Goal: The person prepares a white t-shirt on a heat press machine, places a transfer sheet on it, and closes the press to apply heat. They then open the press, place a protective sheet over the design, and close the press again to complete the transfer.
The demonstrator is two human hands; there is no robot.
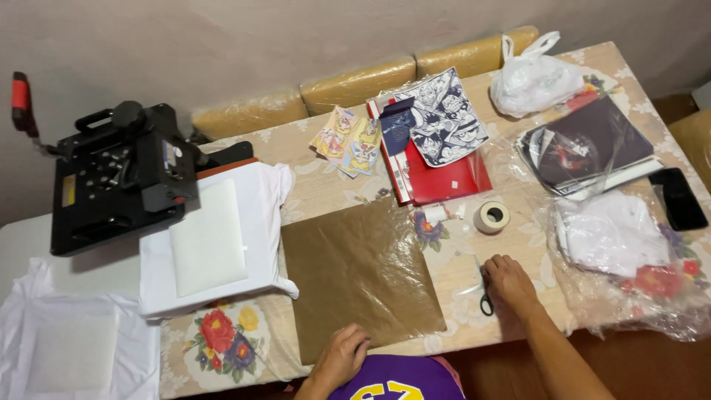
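Observation:
My right hand (pixel 509 284) rests on the table over a pair of black-handled scissors (pixel 484 299), fingers touching them. My left hand (pixel 342 354) sits curled at the near table edge, just below a brown sheet of paper (pixel 355 270) lying flat on the flowered tablecloth. It holds nothing that I can see. A roll of tape (pixel 492 217) stands a little beyond my right hand.
A black heat press (pixel 118 174) stands open at the left with a white shirt (pixel 215 237) on its plate. Printed picture sheets (pixel 442 115), a red folder (pixel 444 181), plastic-bagged garments (pixel 615 237), a white bag (pixel 535 78) and a phone (pixel 681 198) fill the right side.

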